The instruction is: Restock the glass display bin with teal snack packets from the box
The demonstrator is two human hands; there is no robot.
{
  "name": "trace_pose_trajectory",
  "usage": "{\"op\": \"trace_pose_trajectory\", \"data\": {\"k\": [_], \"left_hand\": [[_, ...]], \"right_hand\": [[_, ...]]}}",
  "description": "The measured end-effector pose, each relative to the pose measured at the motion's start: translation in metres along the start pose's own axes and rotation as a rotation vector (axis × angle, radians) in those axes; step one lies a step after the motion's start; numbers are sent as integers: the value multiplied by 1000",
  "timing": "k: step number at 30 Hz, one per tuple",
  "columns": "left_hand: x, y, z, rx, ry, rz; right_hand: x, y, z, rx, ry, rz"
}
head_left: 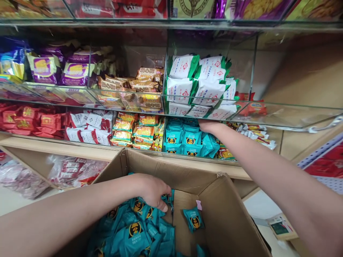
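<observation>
our left hand (154,191) curls its fingers over teal packets (135,231) in the box (226,207); our right hand (207,125) hides its under the shelf (278,113). whether either pinches one, we cannot tell. a careless nudge from the right could topple the teal stack (192,138).

The glass-fronted middle shelf (292,116) carries purple-and-cream packets (43,67), brown packets (146,73) and white-and-green packets (178,89) in divided compartments. Below, the wooden lower shelf (61,147) bears red packets (49,121), white-and-red packets (88,121), yellow packets (143,132) and stacked teal packets (191,137). In the open cardboard box (166,169), a teal heap (136,235) fills the left side; a single teal packet (193,218) lies apart on the right, beside a pink scrap (198,204).
</observation>
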State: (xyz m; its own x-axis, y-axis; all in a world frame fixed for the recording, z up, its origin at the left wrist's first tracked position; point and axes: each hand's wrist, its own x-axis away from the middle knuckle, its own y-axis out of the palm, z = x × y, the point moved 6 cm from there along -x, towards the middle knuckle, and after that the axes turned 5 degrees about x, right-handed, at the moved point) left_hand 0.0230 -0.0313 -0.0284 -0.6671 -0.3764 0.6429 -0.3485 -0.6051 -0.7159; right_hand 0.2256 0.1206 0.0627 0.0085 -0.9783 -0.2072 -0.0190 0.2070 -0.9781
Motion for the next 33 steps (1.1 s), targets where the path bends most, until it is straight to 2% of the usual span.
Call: {"op": "trace_pose_trajectory", "data": {"k": [3,8,10,12,14,15,16,17,19,20,22,25,27,30,33], "left_hand": [[2,1,-1,-10,-13,-11],[3,3,5,34,23,-32],[1,3,6,43,25,-38],[0,2,4,32,10,-37],[-1,0,2,16,5,-34],[-2,-1,1,9,11,-31],[-2,-2,1,4,23,-24],[-2,-4,0,1,33,-15],[-3,-10,-2,-12,44,14],[-4,-12,-4,-15,34,18],[-7,-17,-11,-44,0,38],[-11,-22,-23,-53,-58,47],[-12,-23,-28,-35,-65,45],[-11,-24,-31,28,-47,63],[-10,-24,-31,68,-10,74]], "right_hand": [[20,0,-7,51,17,-31],[56,16,-17,81,-39,-10],[67,16,-22,97,-87,58],[85,6,-31,94,-154,183],[114,-3,-48,31,-259,277],[132,-3,-59,-25,-327,273],[149,3,-71,-88,-392,203],[166,16,-84,-133,-466,74],[195,52,-105,-186,-554,-218],[204,72,-111,-216,-546,-333],[208,111,-117,-286,-472,-474],[200,161,-124,-349,-381,-569],[195,182,-130,-360,-366,-593],[194,198,-137,-349,-326,-583],[194,202,-141,-313,-300,-529]]}}
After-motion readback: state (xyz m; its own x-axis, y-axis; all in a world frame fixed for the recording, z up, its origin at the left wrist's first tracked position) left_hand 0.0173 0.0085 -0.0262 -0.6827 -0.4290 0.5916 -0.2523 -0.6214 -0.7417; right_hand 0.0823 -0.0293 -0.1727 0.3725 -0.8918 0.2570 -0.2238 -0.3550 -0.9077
